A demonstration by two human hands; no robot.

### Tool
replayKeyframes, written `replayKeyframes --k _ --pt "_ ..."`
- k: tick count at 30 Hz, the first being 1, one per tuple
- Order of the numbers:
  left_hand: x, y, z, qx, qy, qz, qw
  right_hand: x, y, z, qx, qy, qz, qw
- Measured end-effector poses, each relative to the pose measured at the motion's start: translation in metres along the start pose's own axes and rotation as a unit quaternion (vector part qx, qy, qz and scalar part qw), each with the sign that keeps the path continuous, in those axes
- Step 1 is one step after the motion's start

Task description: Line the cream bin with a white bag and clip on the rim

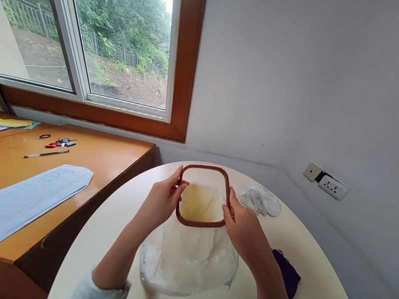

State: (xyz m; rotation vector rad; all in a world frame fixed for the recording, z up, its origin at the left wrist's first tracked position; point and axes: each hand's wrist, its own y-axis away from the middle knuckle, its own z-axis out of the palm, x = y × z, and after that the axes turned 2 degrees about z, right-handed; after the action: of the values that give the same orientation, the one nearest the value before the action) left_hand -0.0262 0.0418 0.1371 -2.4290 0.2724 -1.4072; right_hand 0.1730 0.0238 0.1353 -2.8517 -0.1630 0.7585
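Observation:
A reddish-brown rounded-square frame (199, 224) is held up over the round table, its opening facing me. My left hand (161, 200) is closed on its left side, fingers and thumb pinching the rim. On the opposite side, my right hand (243, 223) grips the rim between thumb and fingers. Below and behind the frame is a thin clear plastic bag (186, 266), spread out and wrinkled. A yellowish tint (198, 202) shows through the opening; I cannot tell what causes it. Whether the bag is attached to the frame is unclear.
Crumpled clear plastic (261, 201) lies at the round table's (106, 236) back right. A dark purple cloth (286, 273) is by my right forearm. On the wooden desk (116, 151) at left are papers (20, 202), a pen (46, 154) and keys (62, 143). A wall stands behind.

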Motion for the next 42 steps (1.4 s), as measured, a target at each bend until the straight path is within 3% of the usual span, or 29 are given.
replayKeyframes --k 13,27,36,42 --pt "-0.001 -0.001 0.008 -0.03 -0.109 0.004 0.994 0.003 -0.008 0.009 -0.013 0.027 0.018 0.999" --pt "-0.015 -0.002 0.017 -0.09 -0.064 -0.032 0.993 0.007 -0.01 0.012 -0.021 0.067 0.014 0.997" --pt "-0.019 -0.005 0.018 -0.122 -0.144 0.006 0.982 0.005 -0.008 0.01 -0.033 0.086 0.009 0.996" --pt "-0.021 -0.005 0.018 -0.112 -0.184 0.018 0.976 0.002 -0.008 0.007 -0.061 0.112 0.022 0.992"
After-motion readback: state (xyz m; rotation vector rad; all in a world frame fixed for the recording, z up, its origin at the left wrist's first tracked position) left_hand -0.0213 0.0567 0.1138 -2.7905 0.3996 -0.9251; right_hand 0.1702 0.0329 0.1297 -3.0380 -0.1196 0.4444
